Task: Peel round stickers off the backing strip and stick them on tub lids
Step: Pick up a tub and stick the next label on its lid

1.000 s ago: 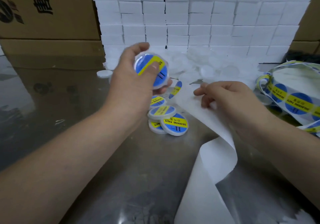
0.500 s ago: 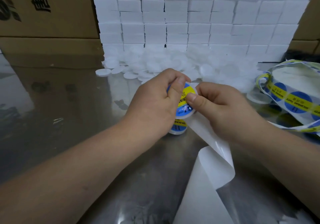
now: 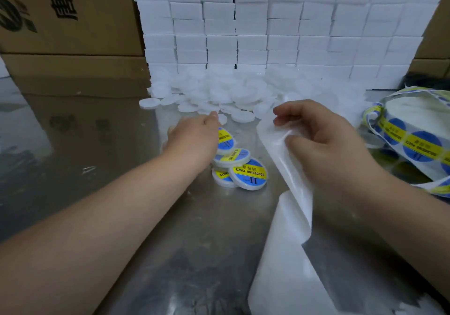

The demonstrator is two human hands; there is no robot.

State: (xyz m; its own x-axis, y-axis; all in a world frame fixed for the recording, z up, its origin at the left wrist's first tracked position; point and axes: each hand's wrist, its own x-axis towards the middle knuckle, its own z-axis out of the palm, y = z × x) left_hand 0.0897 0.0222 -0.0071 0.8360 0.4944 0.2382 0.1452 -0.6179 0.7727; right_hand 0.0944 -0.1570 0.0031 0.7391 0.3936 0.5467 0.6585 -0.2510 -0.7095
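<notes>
Left hand (image 3: 194, 139), fingers loosely extended, reaches the blank lids (image 3: 231, 95), which look like light, stiff plastic; labelled lids (image 3: 248, 174) lie stacked just beside. Right hand (image 3: 323, 141) pinches the backing strip (image 3: 277, 149), probably thin, limp and slippery, best held by its edge. Sticker roll (image 3: 414, 141) at far right.

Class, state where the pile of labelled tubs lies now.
In the head view, the labelled tubs lie mid-table, just right of the left hand and left of the backing strip.
</notes>
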